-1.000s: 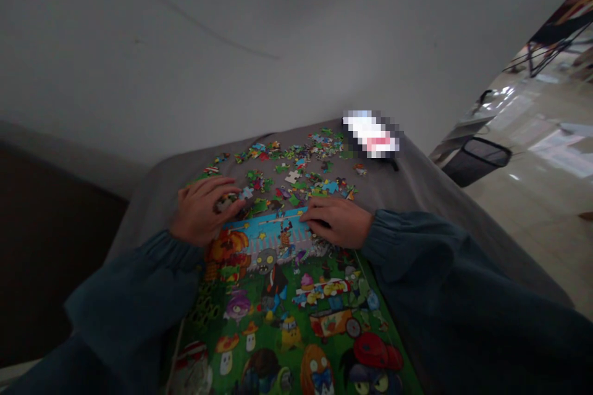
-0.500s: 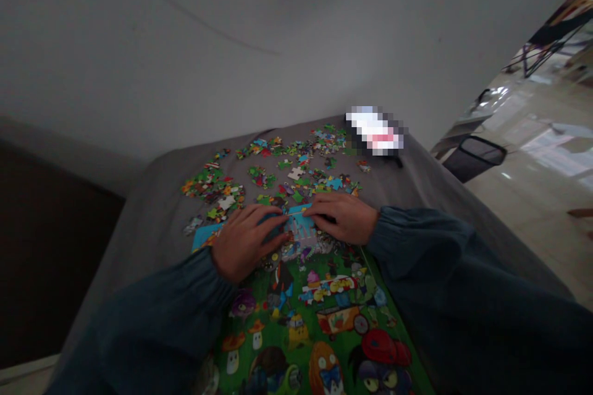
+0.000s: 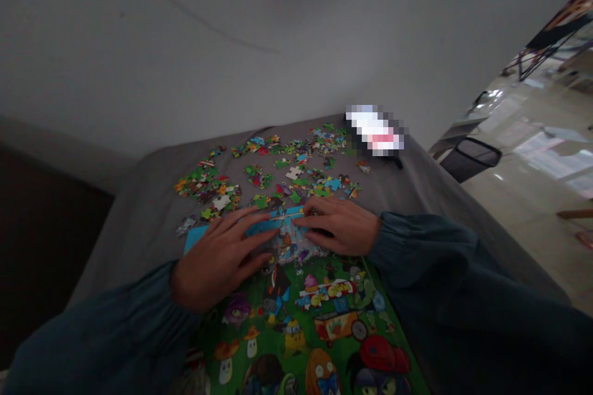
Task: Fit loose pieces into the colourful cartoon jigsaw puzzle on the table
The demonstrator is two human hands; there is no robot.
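Observation:
A jigsaw puzzle (image 3: pixel 278 345) with cartoon plants and zombies on green lies before me, its far part blue and grey. My left hand (image 3: pixel 222 259) rests over its upper left, fingers spread and fingertips on the blue strip. At the upper right, my right hand (image 3: pixel 343 226) touches the surface with its index finger stretched left and its thumb apart below. No piece shows between its fingers, though the palm side is hidden. A narrow gap or seam runs through the blue part between the two hands.
Loose puzzle pieces (image 3: pixel 208 188) are scattered over the grey cloth (image 3: pixel 139 222) beyond the puzzle. A phone-like device (image 3: pixel 374 129) with a blurred bright screen lies at the back right. Behind stands a pale wall (image 3: pixel 231 43); a dark-framed chair (image 3: pixel 472 157) is on the right.
My left hand has moved left and toward me, its fingers spreading wider. My right index finger now reaches further left over the blue part. The view has shifted slightly.

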